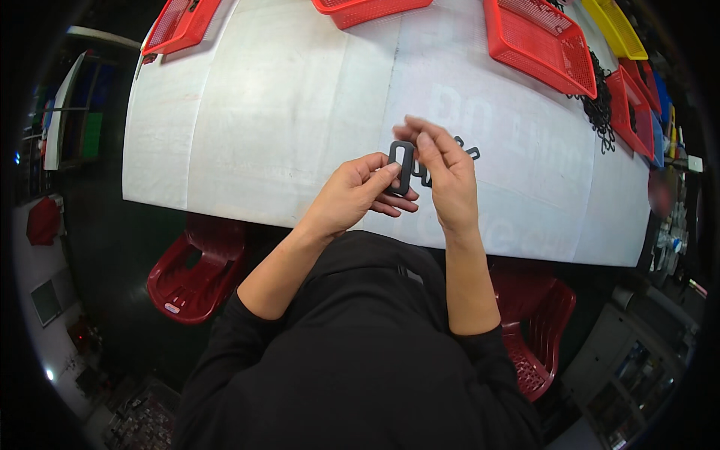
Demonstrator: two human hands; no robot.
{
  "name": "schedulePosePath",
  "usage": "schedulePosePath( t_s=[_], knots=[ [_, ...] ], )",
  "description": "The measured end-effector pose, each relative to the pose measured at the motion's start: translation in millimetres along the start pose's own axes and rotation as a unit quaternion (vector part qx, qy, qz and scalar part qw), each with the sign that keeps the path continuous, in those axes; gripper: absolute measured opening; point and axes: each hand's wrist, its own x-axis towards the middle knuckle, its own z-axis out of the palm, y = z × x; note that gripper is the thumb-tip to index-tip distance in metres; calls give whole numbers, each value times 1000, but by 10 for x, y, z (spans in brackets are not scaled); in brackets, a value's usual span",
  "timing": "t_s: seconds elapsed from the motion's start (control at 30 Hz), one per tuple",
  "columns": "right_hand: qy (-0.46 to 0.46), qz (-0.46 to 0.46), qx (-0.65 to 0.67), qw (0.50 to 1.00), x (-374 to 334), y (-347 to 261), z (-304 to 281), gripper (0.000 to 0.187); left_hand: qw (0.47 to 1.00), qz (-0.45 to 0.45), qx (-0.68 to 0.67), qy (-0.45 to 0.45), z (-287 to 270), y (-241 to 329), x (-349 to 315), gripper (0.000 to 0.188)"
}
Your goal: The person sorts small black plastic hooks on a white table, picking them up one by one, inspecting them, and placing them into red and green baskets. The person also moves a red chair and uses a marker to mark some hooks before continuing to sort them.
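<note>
A black oblong strap slide [406,184] with a long slot stands upright in my left hand [354,187], its thumb pressed on the front and its other fingers behind. My right hand [448,169] is close by on the right, its fingers loosely bent and apart near the slide's upper end. Those fingertips are slightly blurred, and nothing shows between them. Several more black slides [472,153] lie on the white-covered table [285,127] behind my right hand, which partly hides them.
Red baskets stand along the table's far side: one at the left [178,26], one in the middle [375,11] and a larger one at the right [540,45]. Black hooked pieces [598,112] heap beside it, near a yellow basket [616,28]. Dark red chairs [196,274] flank me.
</note>
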Motion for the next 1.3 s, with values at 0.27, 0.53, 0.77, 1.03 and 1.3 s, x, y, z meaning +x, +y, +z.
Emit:
schedulePosePath(
  t_s=[0.27,0.53,0.77,1.03,1.3],
  knots=[
    [-52,-195,89,975,191,25,340,52,959,144,199,144,191,-133,75,24],
    [-44,-267,55,961,213,28,428,61,949,209,143,189,281,-230,82,27],
    [10,-207,18,978,531,-52,116,53,973,157,157,59,195,-187,53,23],
    [-194,20,-161,967,366,-371,15,26,910,241,296,164,-80,272,67,16],
    [-128,-53,109,984,287,-54,841,26,661,654,142,340,113,1187,76,20]
  ],
)
